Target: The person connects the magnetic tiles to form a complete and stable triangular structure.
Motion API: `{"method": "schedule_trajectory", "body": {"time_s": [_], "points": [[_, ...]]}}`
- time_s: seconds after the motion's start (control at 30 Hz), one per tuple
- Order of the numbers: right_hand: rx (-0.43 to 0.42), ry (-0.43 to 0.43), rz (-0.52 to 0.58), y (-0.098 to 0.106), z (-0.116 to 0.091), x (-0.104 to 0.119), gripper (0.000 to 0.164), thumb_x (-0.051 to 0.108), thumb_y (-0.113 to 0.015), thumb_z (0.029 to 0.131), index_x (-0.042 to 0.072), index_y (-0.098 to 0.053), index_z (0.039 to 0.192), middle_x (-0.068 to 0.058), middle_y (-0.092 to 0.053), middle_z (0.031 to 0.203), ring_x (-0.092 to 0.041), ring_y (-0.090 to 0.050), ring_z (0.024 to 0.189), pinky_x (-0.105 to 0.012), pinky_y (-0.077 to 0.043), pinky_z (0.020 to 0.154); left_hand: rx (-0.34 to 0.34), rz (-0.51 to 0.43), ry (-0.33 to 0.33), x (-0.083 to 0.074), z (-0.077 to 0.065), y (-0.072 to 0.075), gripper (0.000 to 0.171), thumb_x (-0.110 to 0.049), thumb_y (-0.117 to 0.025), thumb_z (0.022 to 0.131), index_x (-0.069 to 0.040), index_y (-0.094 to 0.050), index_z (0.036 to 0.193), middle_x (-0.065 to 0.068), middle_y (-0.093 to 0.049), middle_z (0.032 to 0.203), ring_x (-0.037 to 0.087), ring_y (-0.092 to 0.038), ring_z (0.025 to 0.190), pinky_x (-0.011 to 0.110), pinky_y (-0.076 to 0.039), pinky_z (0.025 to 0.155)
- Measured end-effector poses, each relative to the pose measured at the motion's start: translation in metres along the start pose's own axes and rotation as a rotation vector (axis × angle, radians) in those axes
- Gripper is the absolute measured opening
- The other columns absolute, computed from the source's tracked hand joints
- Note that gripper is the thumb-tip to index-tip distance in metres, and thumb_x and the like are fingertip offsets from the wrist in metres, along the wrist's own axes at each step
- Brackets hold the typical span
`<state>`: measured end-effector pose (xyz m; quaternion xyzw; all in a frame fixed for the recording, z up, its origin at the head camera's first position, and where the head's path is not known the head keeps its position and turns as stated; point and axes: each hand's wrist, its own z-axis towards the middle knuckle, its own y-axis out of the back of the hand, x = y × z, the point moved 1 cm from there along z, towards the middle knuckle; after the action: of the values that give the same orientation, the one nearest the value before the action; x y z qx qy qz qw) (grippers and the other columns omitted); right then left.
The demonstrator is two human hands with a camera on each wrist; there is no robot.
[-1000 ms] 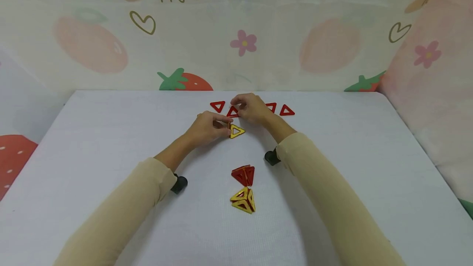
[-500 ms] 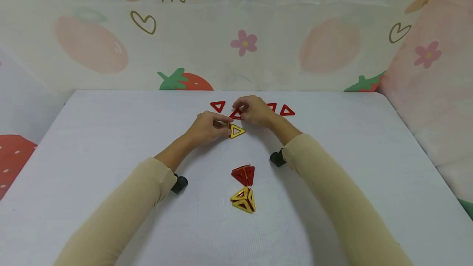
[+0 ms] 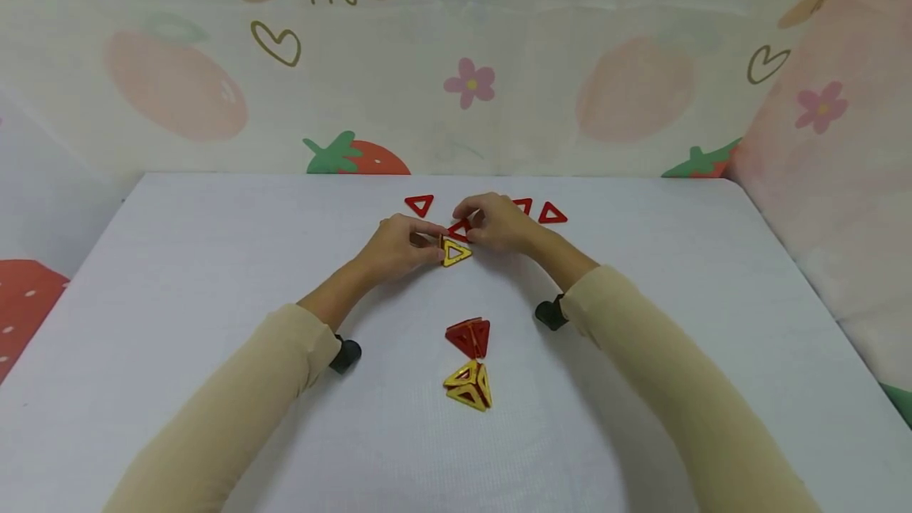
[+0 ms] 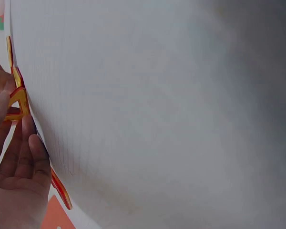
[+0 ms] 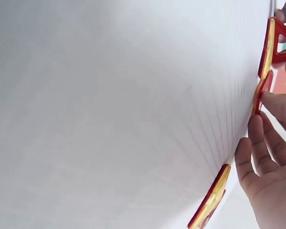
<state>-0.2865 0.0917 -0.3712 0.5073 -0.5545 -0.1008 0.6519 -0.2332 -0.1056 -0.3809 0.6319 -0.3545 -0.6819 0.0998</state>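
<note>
While both hands meet near the middle of the far edge, the head view shows a white table (image 3: 235, 260) with a finely ribbed cloth surface. Flat on it lies a yellow triangle (image 3: 446, 254), hollow and glossy like plastic; its tip points to the right edge, its axis running parallel to the far edge. The left hand (image 3: 402, 248) is palm-in beside its base, and the right hand (image 3: 497, 224) arches down from the opposite side over a red triangle (image 3: 458, 238), one corner toward the left edge. More red triangles (image 3: 552, 214) lie along the far edge. Toward the near edge sit a red pyramid (image 3: 469, 337) and, just beside it, a yellow pyramid (image 3: 469, 386).

On the left wrist view, thumb and fingers pinch an upright triangle (image 4: 24, 102), shiny yellow edged in red, at the yellow one's base; the lower fingers curl loosely together.

From the right wrist, thumb and fingertips pinch the red triangle, nearly flat, right against the yellow one; the remaining fingers are bent, slightly spread.
</note>
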Motion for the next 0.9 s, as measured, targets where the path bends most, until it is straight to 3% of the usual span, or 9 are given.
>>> {"method": "schedule_trajectory", "body": {"time_s": [0.27,0.9], "points": [[0.007,0.022,-0.007,-0.001,-0.008,0.000,0.034,0.000,-0.061,0.093,0.004,-0.063,0.126,-0.010,-0.064,0.122,-0.025,-0.057,0.109,-0.037,-0.049,0.097,0.007,-0.010,0.004,0.001,0.000,0.000,0.036,-0.011,-0.073,0.091,-0.005,-0.068,0.126,0.012,-0.070,0.117,0.026,-0.066,0.103,0.037,-0.053,0.091],[-0.006,0.019,0.003,-0.003,-0.013,0.000,0.039,-0.005,-0.059,0.092,0.004,-0.062,0.129,-0.011,-0.063,0.126,-0.026,-0.057,0.108,-0.035,-0.051,0.095,0.013,-0.001,0.000,-0.001,0.000,0.000,0.037,-0.011,-0.073,0.091,-0.005,-0.068,0.128,0.012,-0.069,0.120,0.026,-0.066,0.103,0.040,-0.050,0.097]]}}
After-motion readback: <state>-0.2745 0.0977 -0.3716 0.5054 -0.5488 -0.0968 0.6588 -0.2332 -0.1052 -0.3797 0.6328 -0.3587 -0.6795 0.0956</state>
